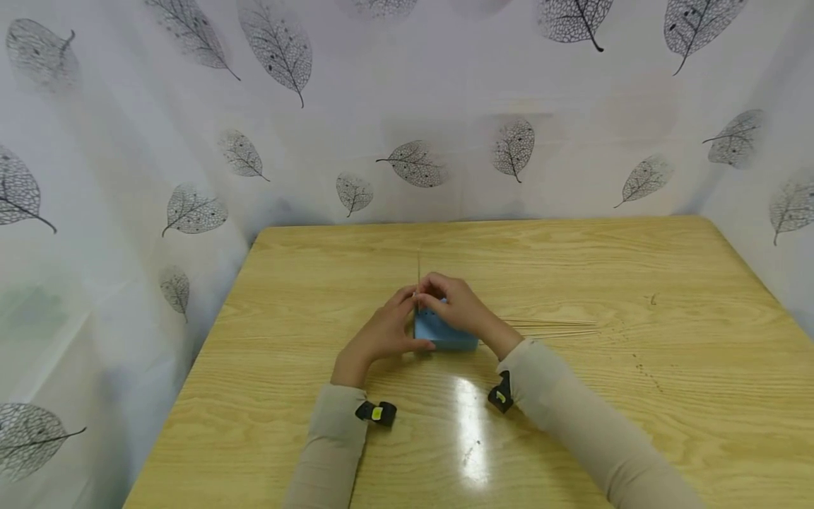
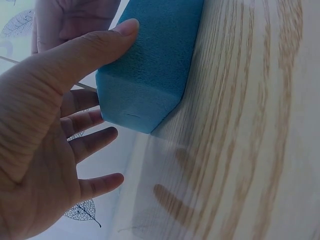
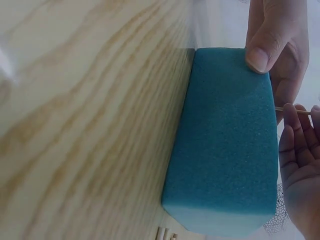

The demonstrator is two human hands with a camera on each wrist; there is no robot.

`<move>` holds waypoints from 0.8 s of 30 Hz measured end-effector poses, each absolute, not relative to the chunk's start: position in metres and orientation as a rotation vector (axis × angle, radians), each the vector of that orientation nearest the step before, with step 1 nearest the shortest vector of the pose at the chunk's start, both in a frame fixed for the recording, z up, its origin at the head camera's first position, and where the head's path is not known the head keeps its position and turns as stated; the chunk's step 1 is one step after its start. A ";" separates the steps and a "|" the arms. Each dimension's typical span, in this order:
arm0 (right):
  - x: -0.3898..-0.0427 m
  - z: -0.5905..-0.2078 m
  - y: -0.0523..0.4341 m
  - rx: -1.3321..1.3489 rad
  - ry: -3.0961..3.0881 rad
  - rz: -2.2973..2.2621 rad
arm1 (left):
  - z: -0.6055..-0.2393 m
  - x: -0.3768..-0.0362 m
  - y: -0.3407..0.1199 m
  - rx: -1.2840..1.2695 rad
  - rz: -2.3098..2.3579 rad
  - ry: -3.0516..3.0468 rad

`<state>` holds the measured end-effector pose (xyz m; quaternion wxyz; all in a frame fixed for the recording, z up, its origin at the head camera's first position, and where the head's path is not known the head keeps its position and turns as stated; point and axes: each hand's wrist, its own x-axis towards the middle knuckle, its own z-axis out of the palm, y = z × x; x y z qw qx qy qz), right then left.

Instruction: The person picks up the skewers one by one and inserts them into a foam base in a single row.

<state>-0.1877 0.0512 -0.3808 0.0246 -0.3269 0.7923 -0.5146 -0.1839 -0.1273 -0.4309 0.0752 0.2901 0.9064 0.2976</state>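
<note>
A blue foam block (image 1: 448,338) lies on the table, with several small dark holes in its top. My left hand (image 1: 384,332) steadies it at its left end, the thumb pressed to the near face and the fingers reaching round the far side. Between thumb and fingertips, my right hand (image 1: 458,304) pinches a thin wooden skewer (image 1: 419,267), which stands upright at the block's left end. In the right wrist view the skewer (image 3: 303,112) meets the block's top face (image 3: 225,130); how deep its tip sits is hidden. The left wrist view shows the outer fingers spread beyond the block's end (image 2: 135,105).
Several more skewers (image 1: 553,324) lie on the wood-grain table (image 1: 604,424) to the right of the block, partly behind the right forearm. A white curtain printed with leaves (image 1: 413,99) hangs along the table's back and sides.
</note>
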 end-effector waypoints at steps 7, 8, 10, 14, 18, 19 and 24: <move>-0.187 -0.379 0.050 -1.019 2.470 -1.563 | -0.430 -0.184 -0.128 0.886 0.899 2.720; -0.187 -0.379 0.050 -1.011 2.462 -1.572 | -0.431 -0.184 -0.128 0.883 0.902 2.719; -0.188 -0.382 0.051 -0.998 2.438 -1.595 | -0.430 -0.183 -0.128 0.872 0.909 2.713; -0.191 -0.393 0.052 -0.997 2.395 -1.660 | -0.430 -0.182 -0.127 0.859 0.917 2.700; -0.199 -0.409 0.054 -0.978 2.392 -1.680 | -0.429 -0.181 -0.126 0.861 0.916 2.705; -0.201 -0.412 0.055 -0.974 2.391 -1.680 | -0.429 -0.181 -0.126 0.863 0.916 2.707; -0.205 -0.415 0.059 -0.968 2.424 -1.651 | -0.427 -0.181 -0.126 0.858 0.902 2.713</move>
